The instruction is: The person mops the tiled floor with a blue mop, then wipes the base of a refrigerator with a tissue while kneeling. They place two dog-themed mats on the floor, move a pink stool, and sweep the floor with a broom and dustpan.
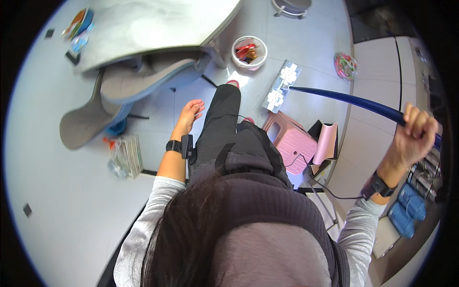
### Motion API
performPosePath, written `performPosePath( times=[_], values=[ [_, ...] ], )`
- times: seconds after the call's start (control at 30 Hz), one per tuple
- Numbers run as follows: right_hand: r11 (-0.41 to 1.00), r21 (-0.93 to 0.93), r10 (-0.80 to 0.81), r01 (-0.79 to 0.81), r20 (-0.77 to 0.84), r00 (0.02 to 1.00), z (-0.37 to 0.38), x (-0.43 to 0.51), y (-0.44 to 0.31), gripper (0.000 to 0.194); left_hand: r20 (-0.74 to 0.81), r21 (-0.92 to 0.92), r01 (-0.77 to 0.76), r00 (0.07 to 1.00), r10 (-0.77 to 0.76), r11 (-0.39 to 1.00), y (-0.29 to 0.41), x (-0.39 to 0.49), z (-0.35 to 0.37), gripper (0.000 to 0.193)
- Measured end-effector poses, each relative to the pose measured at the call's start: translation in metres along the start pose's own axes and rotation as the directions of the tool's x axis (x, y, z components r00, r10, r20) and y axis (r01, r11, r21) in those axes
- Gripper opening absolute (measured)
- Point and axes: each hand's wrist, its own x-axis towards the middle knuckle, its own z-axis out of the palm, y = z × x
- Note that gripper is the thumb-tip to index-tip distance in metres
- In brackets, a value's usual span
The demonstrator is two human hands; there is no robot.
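Note:
My right hand [416,131] is closed around the blue handle of a flat mop [344,96] at the right. The handle runs left and down to the mop's flat grey head [281,86], which has white clips and lies on the tiled floor just beyond my feet. My left hand [190,114] hangs beside my left thigh, fingers apart and slightly curled, holding nothing. A pink plastic stool [294,145] stands close to the near end of the mop head.
Ahead stands a white waste bin [250,53] with litter inside. A marble-look table [154,25] and grey upholstered chairs [143,80] are at the left. A red and green bag [345,66] lies by white cabinets [376,82]. Blue containers [407,210] stand at the right.

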Motion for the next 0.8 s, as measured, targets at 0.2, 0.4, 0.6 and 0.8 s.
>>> performPosePath(
  times=[0.2, 0.4, 0.6, 0.8],
  values=[
    [0.977, 0.165, 0.09, -0.135, 0.257, 0.962, 0.1, -0.036, 0.066, 0.028, -0.229, -0.081, 0.035, 0.972, -0.053, 0.996, -0.064, -0.106, -0.053, 0.031],
    [0.917, 0.147, 0.262, -0.37, 0.478, 0.838, 0.2, -0.107, 0.108, 0.019, -0.319, -0.146, -0.133, 0.944, 0.08, 0.98, -0.096, -0.168, -0.054, 0.034],
    [0.809, -0.132, 0.412, -0.573, 0.821, 0.394, 0.359, -0.213, 0.159, 0.022, -0.202, -0.227, -0.414, 0.905, 0.373, 0.882, -0.097, -0.223, -0.075, 0.04],
    [0.755, -0.457, 0.457, -0.47, 0.881, -0.123, 0.498, -0.337, 0.184, 0.021, -0.375, -0.244, -0.474, 0.85, 0.369, 0.846, -0.158, -0.305, -0.125, 0.038]
  ],
)
